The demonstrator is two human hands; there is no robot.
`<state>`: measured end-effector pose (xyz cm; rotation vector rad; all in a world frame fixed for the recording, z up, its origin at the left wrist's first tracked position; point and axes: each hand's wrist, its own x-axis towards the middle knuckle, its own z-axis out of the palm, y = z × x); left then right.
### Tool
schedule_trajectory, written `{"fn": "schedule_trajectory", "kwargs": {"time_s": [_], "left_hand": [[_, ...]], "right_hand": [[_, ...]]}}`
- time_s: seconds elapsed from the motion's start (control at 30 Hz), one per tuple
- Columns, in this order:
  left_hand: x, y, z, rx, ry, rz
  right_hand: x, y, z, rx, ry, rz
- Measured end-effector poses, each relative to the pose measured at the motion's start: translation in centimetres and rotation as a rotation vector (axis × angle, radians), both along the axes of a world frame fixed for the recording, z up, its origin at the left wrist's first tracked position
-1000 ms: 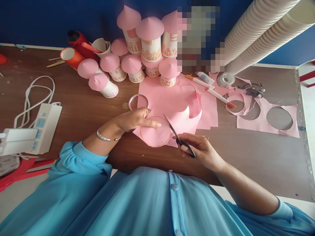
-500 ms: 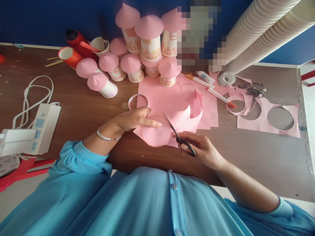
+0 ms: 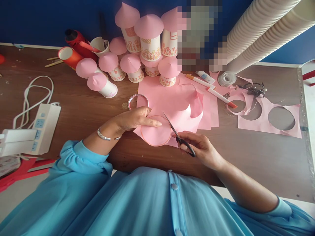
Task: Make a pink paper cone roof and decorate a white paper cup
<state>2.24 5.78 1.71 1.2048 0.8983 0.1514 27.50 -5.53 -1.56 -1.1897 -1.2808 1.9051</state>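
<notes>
My left hand [image 3: 137,118] pinches a piece of pink paper [image 3: 155,136], thumb on top and fingers hidden beneath. An orange circle outline is drawn on this paper. In my right hand [image 3: 197,146] are black-handled scissors [image 3: 183,143], their blades pointing up and left along the right side of the outline. Part of the handle is covered by my fingers. Larger pink sheets [image 3: 162,93] lie behind, one with a curled cut-out edge. A round ring [image 3: 138,95] rests just beyond my left hand.
Several paper cups with pink cone tops [image 3: 131,64] stand at the back. To the right are markers [image 3: 222,97], clear tape [image 3: 227,78], stacked cups [image 3: 261,29] and pink scraps with round holes [image 3: 265,123]. A power strip [image 3: 44,127] with a cable lies left.
</notes>
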Motion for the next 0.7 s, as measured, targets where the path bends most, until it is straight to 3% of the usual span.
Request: {"fn": "schedule_trajectory", "kwargs": {"time_s": [0.7], "left_hand": [[0.01,-0.3,0.45,0.044,0.023,0.027]], "right_hand": [[-0.26,-0.11,0.37,-0.007,-0.056,-0.013]]}}
